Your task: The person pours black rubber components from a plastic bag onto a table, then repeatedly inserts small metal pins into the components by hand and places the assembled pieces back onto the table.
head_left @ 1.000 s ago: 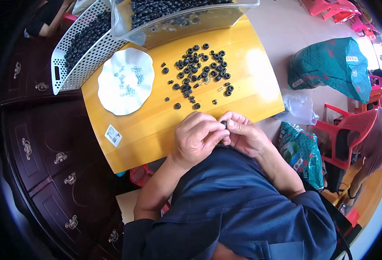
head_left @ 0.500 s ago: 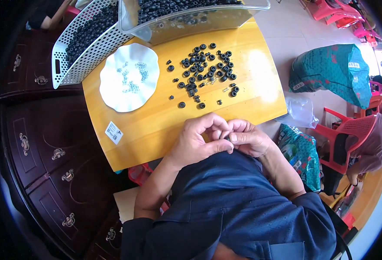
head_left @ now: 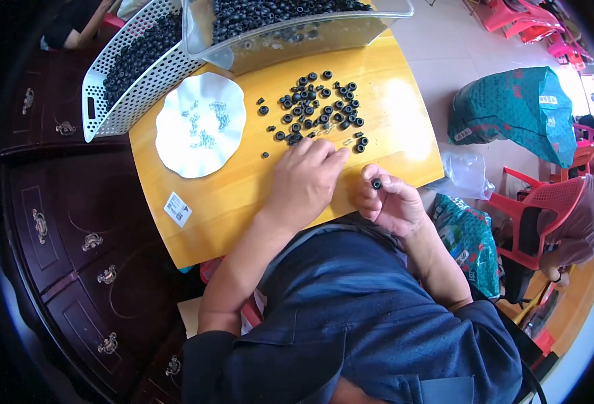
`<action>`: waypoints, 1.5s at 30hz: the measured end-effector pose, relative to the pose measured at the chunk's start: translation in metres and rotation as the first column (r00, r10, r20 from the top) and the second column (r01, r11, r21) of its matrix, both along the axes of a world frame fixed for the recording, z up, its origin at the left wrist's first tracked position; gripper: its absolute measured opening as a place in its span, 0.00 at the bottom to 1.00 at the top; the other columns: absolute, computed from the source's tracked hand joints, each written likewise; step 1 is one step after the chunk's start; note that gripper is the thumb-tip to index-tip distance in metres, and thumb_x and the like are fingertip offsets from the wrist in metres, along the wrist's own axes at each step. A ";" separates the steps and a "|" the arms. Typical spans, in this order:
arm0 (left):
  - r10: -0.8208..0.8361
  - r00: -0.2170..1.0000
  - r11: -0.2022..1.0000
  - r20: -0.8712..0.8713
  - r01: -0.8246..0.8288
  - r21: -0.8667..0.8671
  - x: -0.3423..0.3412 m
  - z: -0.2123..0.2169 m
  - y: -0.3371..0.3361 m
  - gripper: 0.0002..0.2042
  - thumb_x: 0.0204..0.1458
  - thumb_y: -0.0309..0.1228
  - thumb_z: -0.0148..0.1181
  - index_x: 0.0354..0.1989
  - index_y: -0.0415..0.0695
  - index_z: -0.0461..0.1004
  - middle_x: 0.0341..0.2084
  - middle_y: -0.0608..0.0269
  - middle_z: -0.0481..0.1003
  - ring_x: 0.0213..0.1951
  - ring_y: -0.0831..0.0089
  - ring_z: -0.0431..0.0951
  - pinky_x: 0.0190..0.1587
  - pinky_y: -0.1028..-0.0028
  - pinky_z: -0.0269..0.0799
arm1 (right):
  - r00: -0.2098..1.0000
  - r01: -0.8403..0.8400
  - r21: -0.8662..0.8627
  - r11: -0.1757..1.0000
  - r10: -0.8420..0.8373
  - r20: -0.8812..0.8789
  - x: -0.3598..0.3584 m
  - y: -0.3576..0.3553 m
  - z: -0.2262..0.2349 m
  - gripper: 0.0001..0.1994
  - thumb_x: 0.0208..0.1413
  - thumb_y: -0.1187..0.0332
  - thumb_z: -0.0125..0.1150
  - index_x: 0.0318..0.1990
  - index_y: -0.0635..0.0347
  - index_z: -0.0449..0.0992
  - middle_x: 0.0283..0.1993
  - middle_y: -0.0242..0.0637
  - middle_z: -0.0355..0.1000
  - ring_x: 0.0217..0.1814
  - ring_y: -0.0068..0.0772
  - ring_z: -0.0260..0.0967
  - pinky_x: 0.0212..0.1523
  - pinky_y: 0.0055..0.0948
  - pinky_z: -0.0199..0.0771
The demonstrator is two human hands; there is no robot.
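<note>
My right hand (head_left: 392,202) pinches a small black ring-shaped part (head_left: 376,183) between thumb and fingers, its hollow end turned up, above the table's near edge. Farther left, my left hand (head_left: 305,180) lies palm down on the yellow table (head_left: 223,229), at the near side of a scatter of black ring-shaped parts (head_left: 308,110). Its fingers are bent together and its fingertips are hidden, so what they hold cannot be made out. A few small clear pieces (head_left: 348,142) lie beyond its index finger. One small black part (head_left: 265,155) sits apart, left of this hand.
A white wavy-edged plate (head_left: 169,145) with tiny clear pieces stands left. Behind are a white perforated basket (head_left: 142,84) and a clear bin (head_left: 297,44), both full of black parts. Dark drawers (head_left: 75,269) stand left; teal bags (head_left: 506,111) and a red chair (head_left: 539,209) are right.
My hands were together at the table's near edge and have parted. The left moved forward to the scattered parts; the right moved slightly forward and right, turning the black part into sight.
</note>
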State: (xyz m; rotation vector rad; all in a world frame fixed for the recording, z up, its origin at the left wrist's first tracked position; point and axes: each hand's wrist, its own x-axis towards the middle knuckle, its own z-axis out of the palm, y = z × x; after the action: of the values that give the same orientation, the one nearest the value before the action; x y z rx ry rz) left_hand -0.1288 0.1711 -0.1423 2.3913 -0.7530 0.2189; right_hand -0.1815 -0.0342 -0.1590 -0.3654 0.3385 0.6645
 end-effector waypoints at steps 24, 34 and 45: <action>0.023 0.953 0.814 -0.302 -0.194 -0.548 -0.012 0.029 0.021 0.09 0.43 0.21 0.72 0.29 0.40 0.76 0.22 0.63 0.76 0.24 0.74 0.77 0.28 0.75 0.72 | 0.991 0.029 -0.249 0.968 0.004 0.131 0.027 0.033 0.018 0.14 0.61 0.63 0.62 0.49 0.60 0.73 0.37 0.34 0.74 0.30 0.22 0.72 0.34 0.20 0.73; 0.077 0.985 0.788 -0.155 -0.155 -0.595 -0.012 0.032 0.036 0.10 0.40 0.20 0.74 0.30 0.40 0.78 0.25 0.62 0.78 0.26 0.72 0.77 0.29 0.75 0.72 | 0.974 0.007 -0.234 0.972 0.046 0.221 0.042 0.058 0.033 0.12 0.61 0.65 0.62 0.48 0.59 0.73 0.38 0.32 0.74 0.31 0.21 0.72 0.35 0.20 0.74; 0.070 0.996 0.842 -0.059 -0.091 -0.532 -0.012 0.034 0.040 0.11 0.38 0.20 0.75 0.30 0.40 0.78 0.26 0.60 0.78 0.27 0.72 0.76 0.30 0.76 0.71 | 0.970 -0.014 -0.267 0.964 0.077 0.229 0.036 0.064 0.031 0.08 0.61 0.67 0.63 0.45 0.56 0.76 0.37 0.28 0.75 0.31 0.17 0.70 0.36 0.19 0.72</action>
State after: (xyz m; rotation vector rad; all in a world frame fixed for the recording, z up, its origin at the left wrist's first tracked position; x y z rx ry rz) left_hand -0.1411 0.2112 -0.1085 1.8845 -0.4889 0.3660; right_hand -0.1450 0.0300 -0.1276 -0.7037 0.1898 0.6139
